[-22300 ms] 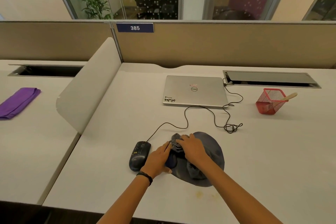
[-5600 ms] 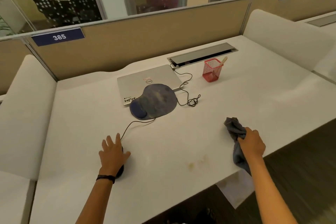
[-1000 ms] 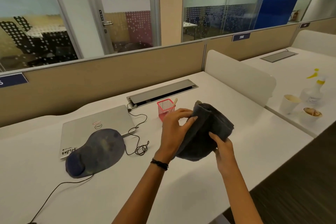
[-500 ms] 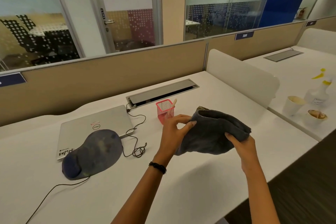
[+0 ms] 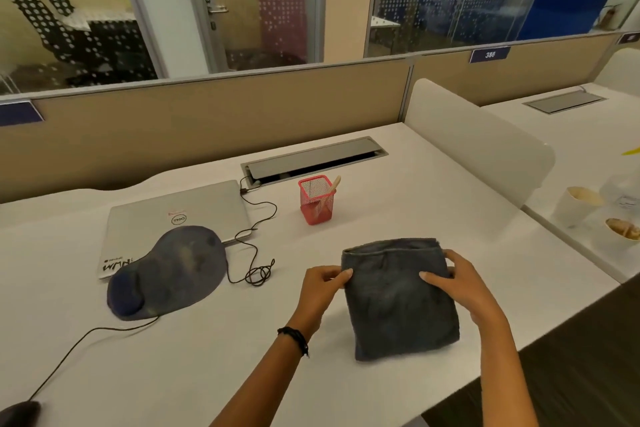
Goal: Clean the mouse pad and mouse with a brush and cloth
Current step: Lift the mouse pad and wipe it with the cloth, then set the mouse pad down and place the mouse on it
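Grey cloth, folded into a flat rectangle, is held in the lower centre-right of the frame, over the white desk. Half a second earlier it was bunched in a loose roll between the hands; its front face is now spread smooth. Whether its lower edge touches the desk cannot be told.

The upper left edge of the cloth is pinched by the left hand. The right edge is gripped by the right hand, with the thumb laid across the front face and the fingers curled behind.

The dark mouse pad is located at centre left, its far edge overlapping the closed silver laptop, as before. The mouse is only partly shown in the lower left corner. The brush is stood in a red mesh holder above the cloth, well apart from both hands.
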